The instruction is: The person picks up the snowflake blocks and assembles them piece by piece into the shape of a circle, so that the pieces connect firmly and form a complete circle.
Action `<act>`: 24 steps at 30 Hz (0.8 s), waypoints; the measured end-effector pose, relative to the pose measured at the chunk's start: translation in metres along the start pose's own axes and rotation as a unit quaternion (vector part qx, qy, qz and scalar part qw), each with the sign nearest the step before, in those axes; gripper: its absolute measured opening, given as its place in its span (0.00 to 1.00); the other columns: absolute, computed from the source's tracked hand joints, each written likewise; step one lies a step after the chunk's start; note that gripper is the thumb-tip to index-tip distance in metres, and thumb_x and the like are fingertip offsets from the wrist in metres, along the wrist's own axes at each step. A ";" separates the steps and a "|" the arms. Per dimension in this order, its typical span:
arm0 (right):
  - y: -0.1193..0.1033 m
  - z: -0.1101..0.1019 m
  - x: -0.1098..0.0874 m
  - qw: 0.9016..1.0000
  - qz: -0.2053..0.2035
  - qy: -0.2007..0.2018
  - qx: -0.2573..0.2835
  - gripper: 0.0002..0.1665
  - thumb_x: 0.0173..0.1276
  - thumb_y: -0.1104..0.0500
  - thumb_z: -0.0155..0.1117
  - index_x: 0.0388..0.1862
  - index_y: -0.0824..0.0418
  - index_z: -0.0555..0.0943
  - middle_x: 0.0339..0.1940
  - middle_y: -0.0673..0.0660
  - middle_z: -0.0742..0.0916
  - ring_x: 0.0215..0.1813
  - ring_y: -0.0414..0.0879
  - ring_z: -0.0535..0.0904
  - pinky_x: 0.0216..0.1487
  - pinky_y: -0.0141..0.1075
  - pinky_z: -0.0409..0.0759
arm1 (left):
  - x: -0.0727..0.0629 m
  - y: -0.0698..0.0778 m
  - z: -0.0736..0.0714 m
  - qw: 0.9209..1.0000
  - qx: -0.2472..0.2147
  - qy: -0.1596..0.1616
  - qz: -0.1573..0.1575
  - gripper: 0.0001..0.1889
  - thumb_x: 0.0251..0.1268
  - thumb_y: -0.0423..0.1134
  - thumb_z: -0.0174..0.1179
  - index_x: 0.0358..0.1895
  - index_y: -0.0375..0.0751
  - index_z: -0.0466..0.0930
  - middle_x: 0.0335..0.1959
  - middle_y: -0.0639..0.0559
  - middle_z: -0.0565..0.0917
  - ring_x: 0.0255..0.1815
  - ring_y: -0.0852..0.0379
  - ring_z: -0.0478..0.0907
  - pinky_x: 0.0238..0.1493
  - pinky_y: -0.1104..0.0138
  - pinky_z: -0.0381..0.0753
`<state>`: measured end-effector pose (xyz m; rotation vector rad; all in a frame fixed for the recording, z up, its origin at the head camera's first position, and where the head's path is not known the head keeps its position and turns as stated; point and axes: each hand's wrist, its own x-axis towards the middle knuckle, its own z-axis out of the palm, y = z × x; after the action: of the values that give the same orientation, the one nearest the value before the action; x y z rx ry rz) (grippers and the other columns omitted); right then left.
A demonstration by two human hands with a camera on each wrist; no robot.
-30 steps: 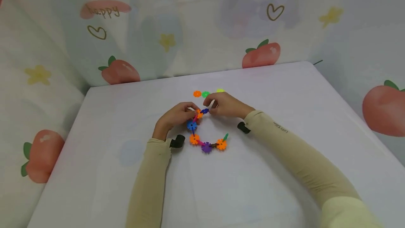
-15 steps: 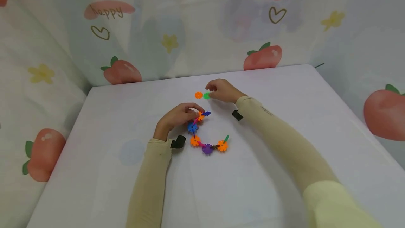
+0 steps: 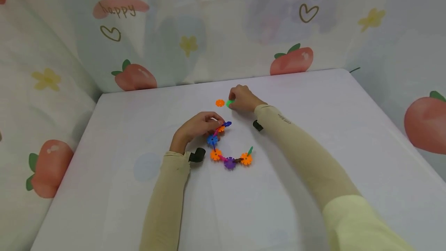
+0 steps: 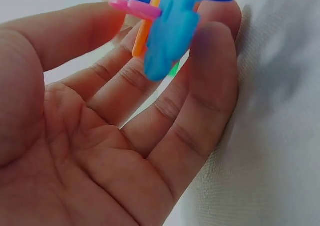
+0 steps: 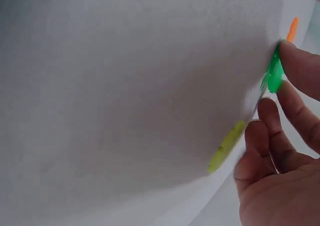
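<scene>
A curved chain of interlocking snowflake discs in orange, purple, blue, pink and other colours lies on the table. My left hand holds its upper end, near an orange disc and a dark blue end disc. The left wrist view shows my thumb beside a pink disc and my fingertips against a light blue one. Farther back, my right hand pinches a loose green snowflake disc between thumb and index finger, close over the cloth. Its other fingers are bent near the tabletop.
A loose orange disc lies just left of the green one. A yellow disc lies beside the right hand in the right wrist view. The white-covered table meets a patterned curtain at the back.
My right hand has left the chain's upper end, moved back to the loose discs and closed its fingertips on the green one. The left hand stays at the chain.
</scene>
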<state>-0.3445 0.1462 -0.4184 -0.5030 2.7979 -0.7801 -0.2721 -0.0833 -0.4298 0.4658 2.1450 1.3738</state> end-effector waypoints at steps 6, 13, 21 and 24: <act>0.006 0.001 -0.008 0.998 0.007 0.031 0.059 0.11 0.74 0.67 0.71 0.48 0.68 0.77 0.41 0.63 0.82 0.47 0.56 0.75 0.53 0.44 0.76 | -0.001 0.003 0.003 1.000 -0.020 -0.008 0.007 0.15 0.83 0.47 0.60 0.54 0.36 0.81 0.38 0.43 0.89 0.38 0.49 0.83 0.44 0.63 0.78; 0.015 -0.001 -0.023 0.989 0.006 0.071 0.126 0.07 0.75 0.66 0.68 0.48 0.68 0.81 0.42 0.61 0.85 0.45 0.54 0.78 0.50 0.40 0.78 | 0.000 0.002 0.004 0.999 -0.034 -0.010 0.003 0.15 0.83 0.47 0.60 0.53 0.37 0.78 0.44 0.44 0.92 0.40 0.49 0.85 0.46 0.63 0.79; 0.013 -0.003 -0.051 0.975 0.025 0.031 0.219 0.09 0.78 0.65 0.66 0.52 0.68 0.82 0.38 0.61 0.86 0.37 0.53 0.83 0.40 0.34 0.80 | -0.001 0.002 0.005 0.999 -0.031 -0.004 0.006 0.15 0.83 0.48 0.61 0.52 0.37 0.78 0.45 0.44 0.92 0.38 0.51 0.82 0.45 0.64 0.76; 0.011 -0.002 -0.060 0.970 0.014 0.012 0.244 0.09 0.78 0.65 0.66 0.52 0.69 0.83 0.37 0.61 0.87 0.37 0.53 0.83 0.39 0.34 0.80 | 0.000 0.002 0.005 0.999 -0.032 -0.004 0.007 0.15 0.83 0.47 0.61 0.52 0.37 0.78 0.45 0.44 0.92 0.38 0.51 0.82 0.45 0.64 0.75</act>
<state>-0.2927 0.1787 -0.4167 -0.3625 2.4877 -1.4165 -0.2687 -0.0791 -0.4298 0.4619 2.0889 1.4407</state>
